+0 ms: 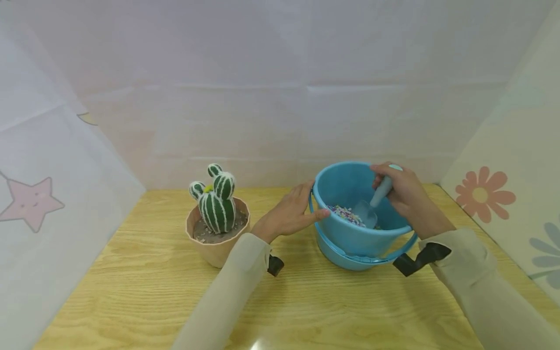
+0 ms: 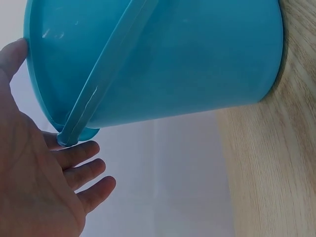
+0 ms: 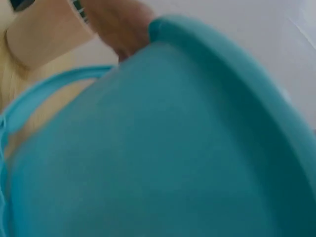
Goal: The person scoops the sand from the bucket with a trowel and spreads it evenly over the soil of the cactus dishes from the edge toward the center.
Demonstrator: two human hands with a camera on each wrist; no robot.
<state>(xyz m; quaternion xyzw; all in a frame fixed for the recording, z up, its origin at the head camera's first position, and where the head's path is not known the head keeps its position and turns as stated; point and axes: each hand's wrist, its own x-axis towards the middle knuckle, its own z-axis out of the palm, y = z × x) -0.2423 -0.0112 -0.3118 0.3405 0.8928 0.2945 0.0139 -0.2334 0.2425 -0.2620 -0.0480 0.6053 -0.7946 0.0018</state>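
A blue bucket (image 1: 365, 240) stands right of the middle of the table, its carry handle (image 2: 111, 61) hanging down in front. Inside lie small multicoloured granules (image 1: 345, 215). My right hand (image 1: 404, 194) grips the handle of a grey-blue scoop (image 1: 381, 193) over the bucket's right side, the blade down at the granules. On the left side, my left hand (image 1: 290, 210) touches the bucket with thumb and fingers spread, the thumb at the rim. Its other fingers (image 2: 81, 175) extend loosely by the handle's joint. The right wrist view is mostly filled by the bucket's wall (image 3: 148, 148).
To the left, a knitted green-and-white cactus (image 1: 216, 211) sits in a peach pot (image 1: 216, 253), close to my left forearm. A wood-grain table (image 1: 341, 311) lies beneath everything. Pale sheets (image 1: 262, 121) printed with stars and flowers hang behind and at both sides.
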